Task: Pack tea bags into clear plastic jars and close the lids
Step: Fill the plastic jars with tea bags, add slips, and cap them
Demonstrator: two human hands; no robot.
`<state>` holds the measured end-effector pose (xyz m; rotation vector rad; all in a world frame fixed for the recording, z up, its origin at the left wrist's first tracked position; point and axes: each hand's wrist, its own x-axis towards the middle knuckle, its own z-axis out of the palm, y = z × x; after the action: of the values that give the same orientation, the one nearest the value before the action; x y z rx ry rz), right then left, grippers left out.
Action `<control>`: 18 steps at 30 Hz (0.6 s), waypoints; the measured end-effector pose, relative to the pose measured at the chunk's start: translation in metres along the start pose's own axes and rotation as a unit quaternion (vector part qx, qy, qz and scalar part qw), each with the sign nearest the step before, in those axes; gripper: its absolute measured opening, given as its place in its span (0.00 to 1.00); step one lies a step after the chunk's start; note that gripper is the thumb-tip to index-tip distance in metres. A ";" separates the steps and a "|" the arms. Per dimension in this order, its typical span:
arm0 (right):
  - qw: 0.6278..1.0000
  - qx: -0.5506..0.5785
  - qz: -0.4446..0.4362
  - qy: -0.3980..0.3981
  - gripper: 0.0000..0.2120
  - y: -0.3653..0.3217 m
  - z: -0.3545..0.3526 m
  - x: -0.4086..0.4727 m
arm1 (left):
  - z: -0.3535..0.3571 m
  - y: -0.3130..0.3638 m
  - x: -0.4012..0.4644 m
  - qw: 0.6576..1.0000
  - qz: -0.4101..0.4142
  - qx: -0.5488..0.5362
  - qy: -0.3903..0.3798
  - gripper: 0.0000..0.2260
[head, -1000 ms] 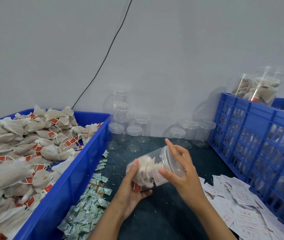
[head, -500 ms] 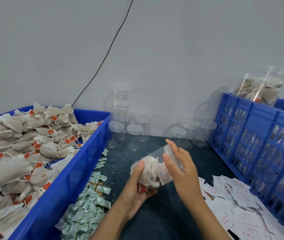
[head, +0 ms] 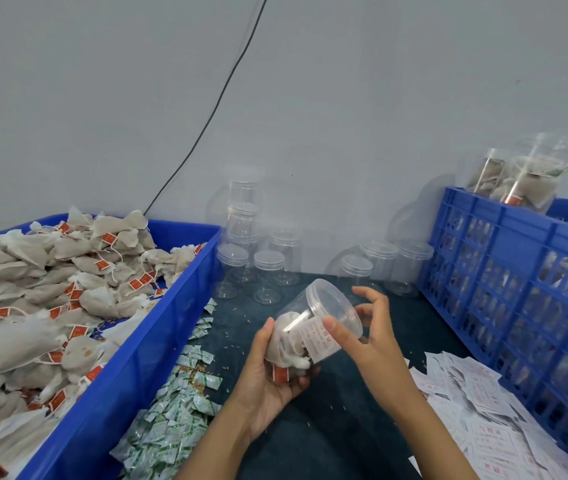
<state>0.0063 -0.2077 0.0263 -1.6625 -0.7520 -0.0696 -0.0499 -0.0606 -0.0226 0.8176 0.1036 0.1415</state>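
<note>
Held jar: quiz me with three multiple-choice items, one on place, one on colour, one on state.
1. Where do the loose tea bags lie?
A. bin at left
B. on the cloth
C. crate at right

2. What colour is the bin?
A. green
B. blue
C. grey

3. How is the jar held?
A. standing on the table
B. upside down
C. tilted in the left hand

Key: 1 A, they heap in the left bin; 2 B, its walls are blue; 3 C, it leans, lid toward the right hand.
</note>
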 end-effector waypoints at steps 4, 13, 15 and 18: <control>0.999 0.012 -0.019 -0.032 0.39 0.003 0.003 -0.001 | 0.000 0.000 -0.001 1.000 -0.002 0.022 -0.011 0.26; 0.997 0.053 -0.049 0.034 0.30 -0.002 0.016 -0.008 | 0.003 0.000 -0.003 0.998 0.018 0.059 0.005 0.29; 0.996 0.056 -0.051 0.039 0.28 -0.002 0.021 -0.009 | 0.002 0.003 -0.005 0.996 0.043 0.070 0.019 0.31; 0.996 0.069 -0.049 0.042 0.25 0.001 0.023 -0.009 | 0.002 0.003 -0.007 0.992 0.071 0.095 0.044 0.31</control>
<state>-0.0085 -0.1913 0.0155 -1.4824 -0.7566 -0.1530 -0.0570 -0.0611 -0.0186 1.0083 0.1438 0.3048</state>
